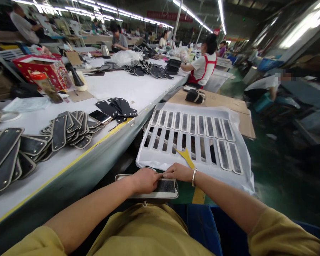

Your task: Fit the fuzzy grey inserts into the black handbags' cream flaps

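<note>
White-edged panel [166, 185]: dark-centred and roughly level before the worker's waist, just short of the near left corner of the white rack [146, 160]; held so close, I would judge, to keep its edge in easy view.

Left hand [145, 179]: laid over the panel near that same rack corner, fingers curled down and gripping it, seemingly to steady the piece.

Right hand [178, 173]: comes in along the rack's near edge, fingertips bunched against the left hand's at the panel's far rim; whether they pinch or merely press, I cannot tell from where I stand.

Strips [192, 124]: they fill the rack's far row, and two more lie at the right end of its near row, spaced, it seems, so none overlaps.

Yellow piece [185, 155]: forked, lying on the rack's near row, within reach of the right hand.

Long table [104, 83]: left of the rack, bearing dark pieces [59, 133] heaped in overlapping layers, perhaps to save room.

Co-worker [206, 69]: red-strapped, beyond the rack's far edge.
</note>
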Demonstrator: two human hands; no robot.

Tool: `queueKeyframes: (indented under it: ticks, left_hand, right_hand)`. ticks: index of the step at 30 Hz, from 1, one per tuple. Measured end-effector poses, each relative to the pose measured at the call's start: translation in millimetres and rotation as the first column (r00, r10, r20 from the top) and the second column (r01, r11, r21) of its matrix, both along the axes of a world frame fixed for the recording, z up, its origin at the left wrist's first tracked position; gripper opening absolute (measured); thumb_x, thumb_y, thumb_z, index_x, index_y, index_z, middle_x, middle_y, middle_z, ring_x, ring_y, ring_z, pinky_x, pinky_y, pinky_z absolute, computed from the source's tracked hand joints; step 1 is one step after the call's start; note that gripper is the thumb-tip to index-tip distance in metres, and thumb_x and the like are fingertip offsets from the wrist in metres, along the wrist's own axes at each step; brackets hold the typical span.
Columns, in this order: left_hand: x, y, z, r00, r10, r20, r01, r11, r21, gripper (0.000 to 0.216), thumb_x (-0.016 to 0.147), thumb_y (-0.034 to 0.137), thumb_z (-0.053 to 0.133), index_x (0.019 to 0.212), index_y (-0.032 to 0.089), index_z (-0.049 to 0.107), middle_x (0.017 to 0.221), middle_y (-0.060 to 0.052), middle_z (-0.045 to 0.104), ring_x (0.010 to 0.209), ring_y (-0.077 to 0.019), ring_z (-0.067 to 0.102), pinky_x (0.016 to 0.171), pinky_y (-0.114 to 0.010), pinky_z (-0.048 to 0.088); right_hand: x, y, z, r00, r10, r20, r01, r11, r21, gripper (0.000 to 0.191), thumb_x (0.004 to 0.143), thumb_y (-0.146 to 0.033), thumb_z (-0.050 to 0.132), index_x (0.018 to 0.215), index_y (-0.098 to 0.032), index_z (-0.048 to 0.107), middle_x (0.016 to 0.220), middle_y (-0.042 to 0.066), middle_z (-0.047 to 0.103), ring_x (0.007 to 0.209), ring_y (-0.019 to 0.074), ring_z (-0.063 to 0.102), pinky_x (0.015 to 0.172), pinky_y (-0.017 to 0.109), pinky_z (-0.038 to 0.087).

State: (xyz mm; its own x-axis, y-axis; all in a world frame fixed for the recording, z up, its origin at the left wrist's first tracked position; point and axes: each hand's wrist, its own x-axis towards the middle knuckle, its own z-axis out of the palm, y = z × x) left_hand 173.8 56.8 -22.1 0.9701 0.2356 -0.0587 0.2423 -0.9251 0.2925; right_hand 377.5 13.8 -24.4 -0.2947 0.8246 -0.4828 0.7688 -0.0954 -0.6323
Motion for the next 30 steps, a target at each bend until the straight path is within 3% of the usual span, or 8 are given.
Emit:
queueKeyframes:
  ticks: [5, 10, 13, 21, 30]
  left_hand:
    - [-5.7, 12.5, 6.5, 1.0, -0.003, -0.022, -0.002, 0.983, -0.183, 0.032, 0.077, 0.022, 0.049, 0.106, 0.019, 0.062, 0.091, -0.006, 0.07, 0.082, -0.0219, 0.065, 0.071, -0.028, 0.048]
    - [-32.3, 41.4, 3.3, 0.997, 0.072, 0.025, -0.051, 0.874, -0.483, 0.042, 0.075, 0.017, 0.054, 0.117, 0.02, 0.059, 0.116, -0.003, 0.064, 0.102, -0.0183, 0.06, 0.086, -0.022, 0.043]
    - [-41.6, 50.0, -1.8, 0.995, 0.091, 0.031, -0.059, 0.832, -0.552, 0.033, 0.082, 0.024, 0.052, 0.114, 0.02, 0.062, 0.111, -0.002, 0.067, 0.098, -0.0158, 0.062, 0.085, -0.02, 0.043]
    - [-36.0, 45.6, -5.1, 0.997, 0.059, 0.053, -0.029, 0.894, -0.447, 0.029, 0.088, 0.021, 0.047, 0.109, 0.021, 0.066, 0.104, -0.002, 0.07, 0.091, -0.0159, 0.066, 0.079, -0.019, 0.044]
    - [-39.7, 40.5, -19.1, 0.997, 0.023, 0.076, 0.001, 0.956, -0.293, 0.03, 0.086, 0.018, 0.047, 0.109, 0.023, 0.065, 0.103, -0.001, 0.07, 0.092, -0.0162, 0.066, 0.079, -0.019, 0.045]
  right_hand:
    - [-2.1, -3.8, -6.1, 0.988, -0.132, -0.084, 0.125, 0.989, -0.08, 0.042, 0.073, -0.045, 0.057, 0.098, -0.015, 0.072, 0.08, 0.002, 0.071, 0.073, 0.0168, 0.061, 0.068, 0.024, 0.046]
    - [-3.6, 2.9, -3.4, 0.982, -0.171, -0.081, 0.163, 0.981, -0.1, 0.041, 0.07, -0.043, 0.059, 0.095, -0.013, 0.073, 0.081, 0.004, 0.072, 0.074, 0.0193, 0.061, 0.069, 0.027, 0.046]
    - [-3.6, 8.2, -2.6, 0.984, -0.155, -0.092, 0.144, 0.983, -0.117, 0.038, 0.069, -0.041, 0.06, 0.091, -0.013, 0.074, 0.079, 0.004, 0.072, 0.075, 0.02, 0.062, 0.07, 0.028, 0.046]
    - [-3.5, 19.1, -9.1, 0.963, -0.126, -0.239, 0.092, 0.984, -0.15, 0.044, 0.067, -0.043, 0.063, 0.104, -0.019, 0.07, 0.095, 0.003, 0.071, 0.091, 0.0218, 0.061, 0.083, 0.03, 0.045]
    - [-13.8, 26.5, -9.4, 0.982, -0.008, -0.186, -0.021, 0.988, -0.155, 0.049, 0.07, -0.052, 0.06, 0.105, -0.02, 0.069, 0.094, 0.002, 0.071, 0.09, 0.0224, 0.062, 0.081, 0.03, 0.044]
